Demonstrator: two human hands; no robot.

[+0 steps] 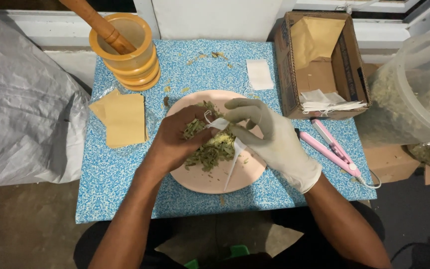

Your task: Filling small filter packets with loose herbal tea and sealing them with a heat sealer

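Over the pink plate point(210, 182) on the counter point(115, 169), the gloved right hand point(269, 137) pinches a small white bag point(219, 123) open while the bare left hand point(175, 139), fingers closed on dried herbs point(210, 152), feeds them in; filling looks barely begun, with most herbs still on the plate.

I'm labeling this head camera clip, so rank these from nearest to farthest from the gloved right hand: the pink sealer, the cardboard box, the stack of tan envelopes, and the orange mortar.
From the gloved right hand:
1. Pink sealer, just to its right on the table.
2. Cardboard box, behind it to the right.
3. Stack of tan envelopes, across the plate on the left.
4. Orange mortar, far back left corner.
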